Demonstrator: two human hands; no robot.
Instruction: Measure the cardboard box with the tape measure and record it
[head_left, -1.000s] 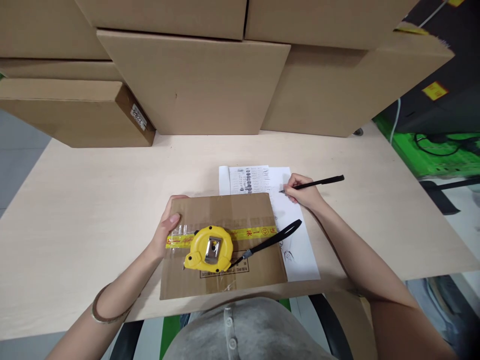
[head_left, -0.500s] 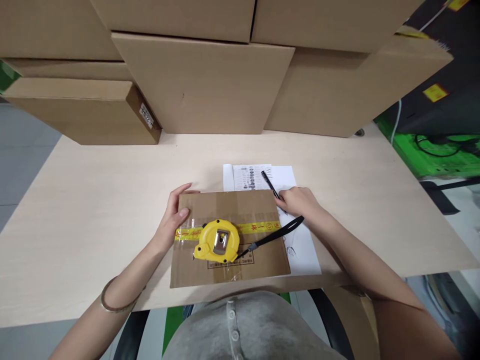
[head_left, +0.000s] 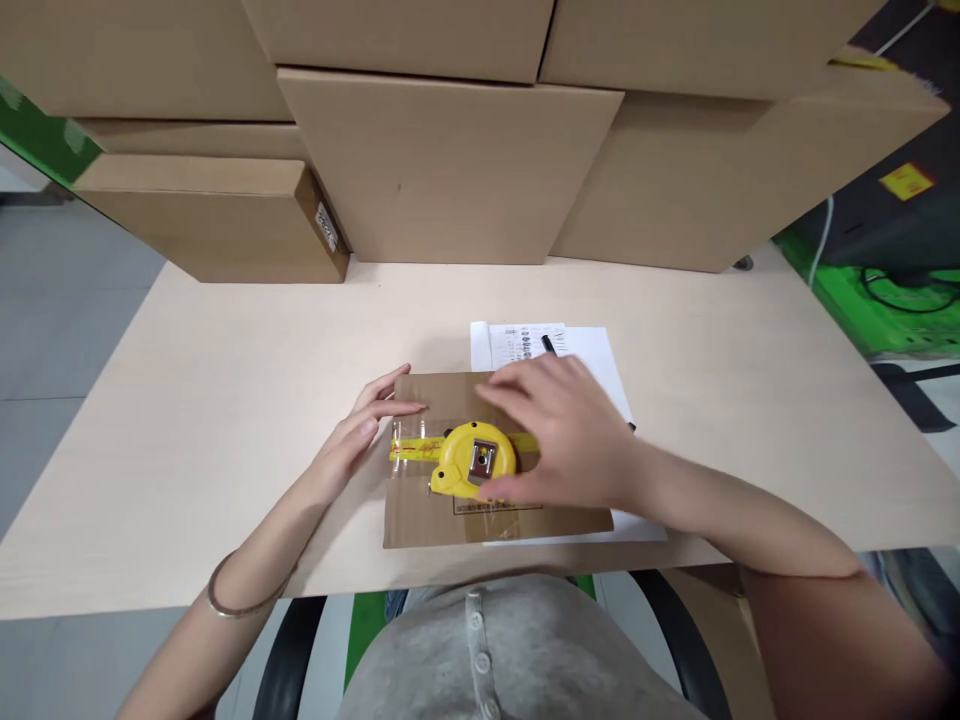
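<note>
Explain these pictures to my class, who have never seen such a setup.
No robot here: a person's left hand and right hand. Every picture comes from one camera worn on the head, looking down. On the table lies a flat cardboard package with a yellow tape measure on top; papers and a black pen show beyond it. The left hand touches the package's left edge. The right hand curves open over the tape measure; whether it grips is unclear. Cardboard boxes stand behind.

right hand (head_left: 566, 430) was blurred, tape measure (head_left: 456, 462) was partly covered by it, pen (head_left: 548, 345) was mostly hidden, print on paper (head_left: 592, 350) was illegibly small, upper boxes (head_left: 405, 35) were cut off
</note>
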